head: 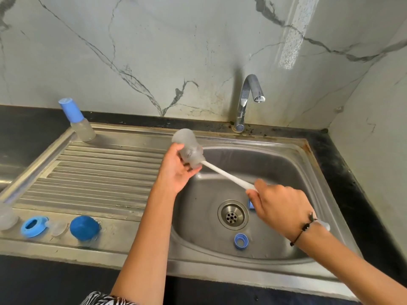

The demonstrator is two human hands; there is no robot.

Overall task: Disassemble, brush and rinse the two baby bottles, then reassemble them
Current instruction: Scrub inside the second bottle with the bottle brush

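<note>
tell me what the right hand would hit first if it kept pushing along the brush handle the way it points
Probably the mouth of the clear baby bottle held in the left hand; the right hand points up the white brush handle straight into it.

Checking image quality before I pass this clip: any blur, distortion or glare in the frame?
Head view: wide-angle lens bends the counter edge and sink rim; right hand and brush handle are slightly motion-blurred; the bottle in the left hand looks soft; mild glare on the tap and drainboard; a soft shadow behind the tap.
</note>
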